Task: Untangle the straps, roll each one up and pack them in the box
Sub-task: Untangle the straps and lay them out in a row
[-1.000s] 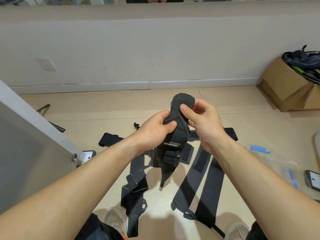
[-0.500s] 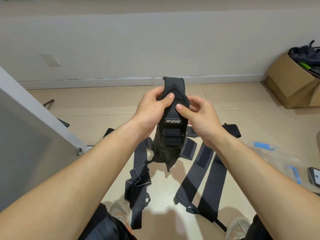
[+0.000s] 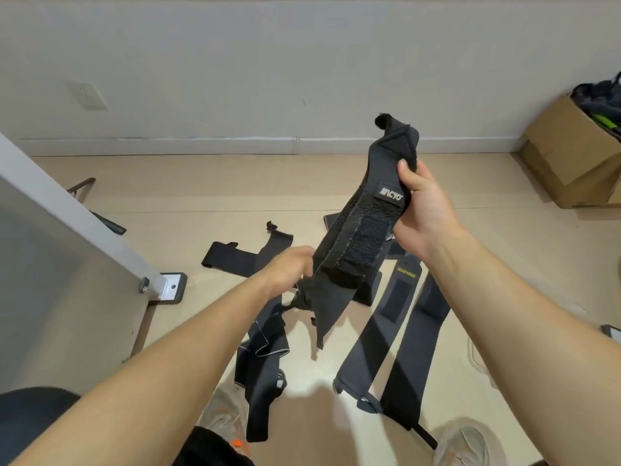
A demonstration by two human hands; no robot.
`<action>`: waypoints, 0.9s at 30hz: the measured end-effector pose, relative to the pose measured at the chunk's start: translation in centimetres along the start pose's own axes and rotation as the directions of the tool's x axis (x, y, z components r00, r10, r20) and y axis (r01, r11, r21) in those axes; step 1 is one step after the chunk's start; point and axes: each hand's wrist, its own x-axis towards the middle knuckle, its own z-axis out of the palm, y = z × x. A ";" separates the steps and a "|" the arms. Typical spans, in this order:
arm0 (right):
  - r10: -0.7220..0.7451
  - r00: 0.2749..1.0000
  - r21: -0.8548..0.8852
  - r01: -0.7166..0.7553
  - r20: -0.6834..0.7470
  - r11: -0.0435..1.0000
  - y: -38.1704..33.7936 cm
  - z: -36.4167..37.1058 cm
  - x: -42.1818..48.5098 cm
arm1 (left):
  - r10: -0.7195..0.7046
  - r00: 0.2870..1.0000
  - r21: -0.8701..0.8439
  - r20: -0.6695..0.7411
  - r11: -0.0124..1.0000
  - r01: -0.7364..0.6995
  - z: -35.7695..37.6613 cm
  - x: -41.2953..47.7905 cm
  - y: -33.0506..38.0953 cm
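Note:
A black strap (image 3: 361, 230) with a white logo patch and a hook-and-loop panel hangs slanted in the air. My right hand (image 3: 421, 210) grips it near the top, thumb on its front. My left hand (image 3: 292, 270), blurred, holds the strap's lower end. On the floor below lie more black straps: a crumpled one (image 3: 263, 361) by my left foot, two long flat ones (image 3: 400, 334) to the right, one lettered in yellow, and a short one (image 3: 235, 260) further back. The cardboard box (image 3: 568, 156) stands at the far right by the wall, with dark items inside.
A grey panel on a metal foot (image 3: 168, 287) stands at the left. My two shoes (image 3: 460, 445) show at the bottom edge. A dark device (image 3: 611, 332) lies at the right edge. The white wall and baseboard (image 3: 235, 144) run across the back.
My right hand has swung the strap's upper end up and to the right. My left hand has dropped from the top of the strap down to its lower end. The strap has unfolded.

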 end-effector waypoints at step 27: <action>0.167 0.945 0.004 -0.173 -0.280 0.985 7.9 -9.9 6.4 | 0.020 0.999 0.800 0.046 0.598 -0.049 4.9 9.7 -18.0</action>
